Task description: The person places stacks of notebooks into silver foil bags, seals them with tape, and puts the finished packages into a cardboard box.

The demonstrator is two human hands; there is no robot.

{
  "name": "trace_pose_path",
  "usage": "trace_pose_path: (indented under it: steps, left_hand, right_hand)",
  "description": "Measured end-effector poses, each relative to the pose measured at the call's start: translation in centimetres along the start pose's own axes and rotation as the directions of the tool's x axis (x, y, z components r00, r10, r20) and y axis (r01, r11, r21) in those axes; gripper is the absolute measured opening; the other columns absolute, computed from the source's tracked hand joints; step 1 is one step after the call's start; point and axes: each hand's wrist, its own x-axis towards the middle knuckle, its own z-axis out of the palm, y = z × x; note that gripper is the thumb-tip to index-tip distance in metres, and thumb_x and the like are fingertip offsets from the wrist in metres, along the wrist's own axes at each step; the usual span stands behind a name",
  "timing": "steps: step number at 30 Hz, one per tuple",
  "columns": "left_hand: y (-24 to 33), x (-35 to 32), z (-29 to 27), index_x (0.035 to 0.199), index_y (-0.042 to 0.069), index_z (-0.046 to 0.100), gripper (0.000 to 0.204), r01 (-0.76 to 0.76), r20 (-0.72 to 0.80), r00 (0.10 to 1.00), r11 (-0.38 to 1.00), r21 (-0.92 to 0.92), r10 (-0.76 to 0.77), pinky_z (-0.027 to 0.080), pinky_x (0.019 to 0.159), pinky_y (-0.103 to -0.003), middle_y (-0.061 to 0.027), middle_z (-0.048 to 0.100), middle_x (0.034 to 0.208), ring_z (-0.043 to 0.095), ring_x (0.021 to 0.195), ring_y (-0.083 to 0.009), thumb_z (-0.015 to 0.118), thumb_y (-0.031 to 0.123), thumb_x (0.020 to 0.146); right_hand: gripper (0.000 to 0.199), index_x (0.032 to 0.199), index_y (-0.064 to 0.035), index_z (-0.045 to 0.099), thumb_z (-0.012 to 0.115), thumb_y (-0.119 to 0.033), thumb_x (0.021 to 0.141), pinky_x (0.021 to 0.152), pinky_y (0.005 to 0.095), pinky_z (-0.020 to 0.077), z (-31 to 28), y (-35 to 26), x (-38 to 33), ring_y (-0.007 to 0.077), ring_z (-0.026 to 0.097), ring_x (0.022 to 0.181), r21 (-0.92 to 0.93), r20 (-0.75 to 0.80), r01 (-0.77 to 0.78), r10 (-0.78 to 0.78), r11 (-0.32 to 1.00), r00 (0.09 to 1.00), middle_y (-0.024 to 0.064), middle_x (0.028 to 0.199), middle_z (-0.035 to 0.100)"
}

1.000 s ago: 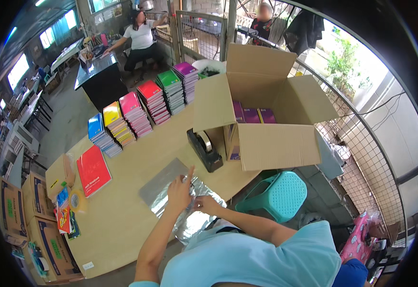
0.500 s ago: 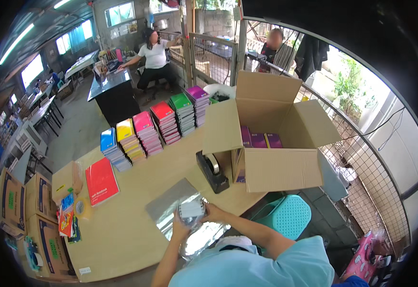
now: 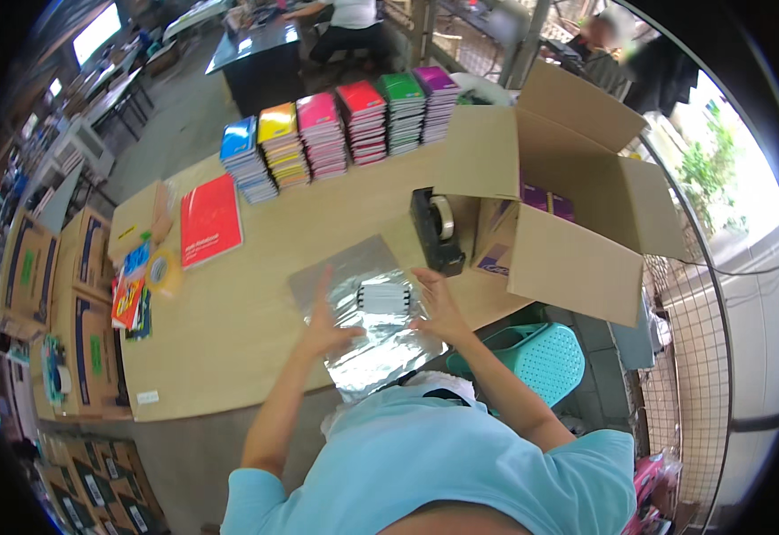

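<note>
At the counter's [image 3: 229, 357] near edge a foil bag [image 3: 373, 314] is pressed flat by both hands, left [image 3: 329, 328] and right [image 3: 438, 308], fingers spread. The box [image 3: 577, 205] is only partly filled; the notebook stacks [image 3: 336, 129] remain unpacked.

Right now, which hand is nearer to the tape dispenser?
Right. The right hand lies just below the tape dispenser; the left hand lies farther left, on the silver sheet.

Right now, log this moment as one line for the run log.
left hand: flat on clear plastic bag | right hand: flat on bag | bag: on grey sheet, wooden table | tape dispenser, open carton: beyond
</note>
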Motion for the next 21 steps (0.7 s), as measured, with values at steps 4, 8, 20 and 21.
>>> trace_pose_path:
  steps: [4,8,20,21]
  left_hand:
    - [-7.4,-1.0,6.3,0.136,0.005,0.034,0.101,0.142,-0.006,0.989,0.976,-0.163,-0.145,0.036,0.111,-0.04,-0.0159,0.046,0.137,0.042,0.133,-0.0281,0.091,0.009,0.052]
    - [-8.3,-2.0,7.8,0.134,0.005,0.036,0.096,0.012,-0.166,0.984,0.955,-0.297,-0.064,0.044,0.103,-0.039,-0.0122,0.053,0.125,0.053,0.12,-0.0247,0.091,0.008,0.054]
    - [-1.6,-5.4,6.7,0.119,0.011,0.06,0.051,0.027,-0.449,0.891,0.976,0.215,0.075,0.038,0.102,-0.048,-0.0199,0.033,0.135,0.039,0.123,-0.0374,0.079,0.01,0.071]
    - [-1.3,-5.4,6.4,0.117,0.011,0.062,0.048,-0.013,-0.395,0.91,0.963,0.269,0.123,0.037,0.102,-0.047,-0.0204,0.034,0.134,0.04,0.121,-0.0377,0.078,0.01,0.072]
  right_hand:
    - [0.113,0.139,-0.0077,0.033,0.096,-0.022,0.047,0.107,0.0372,0.0392,5.2,4.6,1.2,0.025,0.044,0.129,0.074,0.122,-0.204,0.194,0.976,0.973,0.0105,0.137,0.042]
    - [0.109,0.135,-0.0081,0.037,0.097,-0.025,0.045,0.105,0.0375,0.041,4.9,7.5,2.2,0.0226,0.049,0.124,-0.234,0.163,-0.006,0.045,0.972,0.986,0.0091,0.129,0.048]
    - [0.052,0.106,-0.0078,0.067,0.087,-0.03,0.063,0.11,0.0501,0.0296,4.4,-10.0,6.2,0.0433,0.03,0.137,-0.661,0.132,0.215,-0.171,0.719,0.976,0.0229,0.146,0.034]
    - [0.045,0.103,-0.0074,0.067,0.084,-0.026,0.066,0.107,0.0488,0.0334,5.3,-9.9,7.0,0.0421,0.036,0.133,-0.846,0.197,0.176,-0.013,0.504,0.98,0.0213,0.14,0.041]
